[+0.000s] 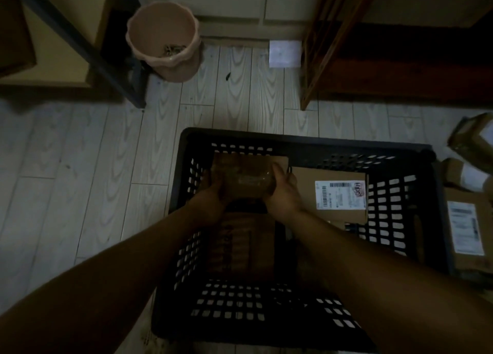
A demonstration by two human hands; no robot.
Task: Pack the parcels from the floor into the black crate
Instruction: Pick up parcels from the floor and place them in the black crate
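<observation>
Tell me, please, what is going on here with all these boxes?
A person is packing cardboard parcels into a black crate on the floor. Both hands, left hand and right hand, hold a small brown parcel inside the crate at its far left. A labelled box already lies in it, with another dark box nearer. More parcels wait on the floor to the right.
</observation>
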